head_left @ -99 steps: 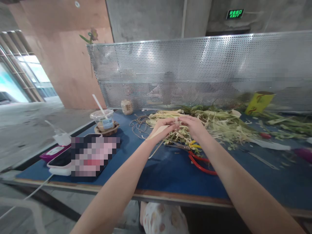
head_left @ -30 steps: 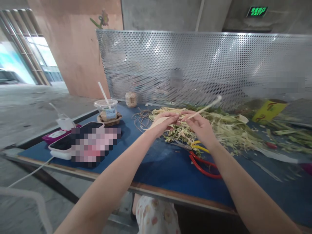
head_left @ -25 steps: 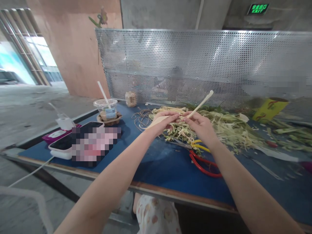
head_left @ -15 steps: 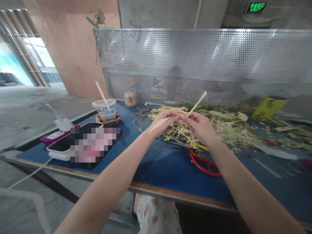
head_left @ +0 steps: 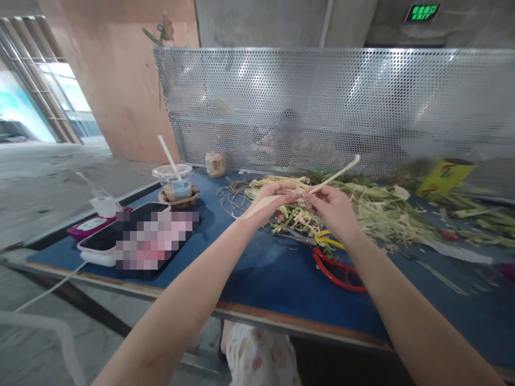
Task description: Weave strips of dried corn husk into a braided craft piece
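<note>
Left hand (head_left: 270, 202) and right hand (head_left: 330, 208) fingers pinch shut on one strip (head_left: 338, 173), seemingly half-worked; pile (head_left: 378, 210) beyond fingers looks unworked.

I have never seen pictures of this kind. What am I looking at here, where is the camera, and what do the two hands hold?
There is no machine here. A person wears a camera on the head, and it looks forward and down, so you see that person's own two bare arms. The left hand and the right hand meet above a blue table and pinch a pale strip of plant leaf between them. Its thin end points up to the right. On the table lie a pile of leaves, a red-handled tool, a coil of twine and a plastic cup. Behind them stands a metal screen with holes, and another person sits beyond it.
</note>
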### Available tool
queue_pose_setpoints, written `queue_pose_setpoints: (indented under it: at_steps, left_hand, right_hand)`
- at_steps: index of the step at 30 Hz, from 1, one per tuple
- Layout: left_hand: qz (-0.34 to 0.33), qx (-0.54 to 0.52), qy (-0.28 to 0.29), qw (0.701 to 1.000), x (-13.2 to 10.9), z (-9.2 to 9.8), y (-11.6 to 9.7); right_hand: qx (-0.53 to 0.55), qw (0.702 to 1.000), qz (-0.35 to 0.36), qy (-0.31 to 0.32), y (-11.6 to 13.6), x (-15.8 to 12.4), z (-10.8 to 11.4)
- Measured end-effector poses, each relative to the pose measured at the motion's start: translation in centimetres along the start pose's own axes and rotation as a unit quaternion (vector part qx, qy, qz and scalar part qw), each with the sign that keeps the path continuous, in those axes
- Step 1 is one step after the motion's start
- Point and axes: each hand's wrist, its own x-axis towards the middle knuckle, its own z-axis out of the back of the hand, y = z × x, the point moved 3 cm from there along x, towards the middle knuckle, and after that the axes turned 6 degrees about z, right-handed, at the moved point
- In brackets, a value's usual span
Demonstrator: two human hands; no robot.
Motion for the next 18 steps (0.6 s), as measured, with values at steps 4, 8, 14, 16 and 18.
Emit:
queue_pose_setpoints:
  at_steps: [4, 8, 14, 16, 18]
  left_hand:
    - [0.016, -0.063, -0.037, 0.997, 0.38, 0.36, 0.44]
    - [0.027, -0.090, -0.037, 0.995, 0.40, 0.19, 0.48]
    - [0.003, -0.057, 0.001, 0.998, 0.00, -0.34, 0.12]
    - [-0.003, -0.046, 0.011, 0.999, -0.04, -0.48, 0.06]
    - [-0.010, -0.044, 0.022, 0.999, -0.05, -0.63, -0.05]
  right_hand:
    - [-0.005, 1.000, -0.003, 0.003, -0.17, -0.08, -0.17]
    - [-0.025, 1.000, -0.009, 0.007, -0.16, -0.14, -0.21]
    - [-0.036, 0.999, -0.006, -0.007, -0.20, -0.07, 0.19]
    - [-0.055, 0.998, -0.007, -0.011, -0.18, -0.06, 0.36]
    - [-0.057, 0.998, -0.012, -0.010, -0.14, -0.08, 0.45]
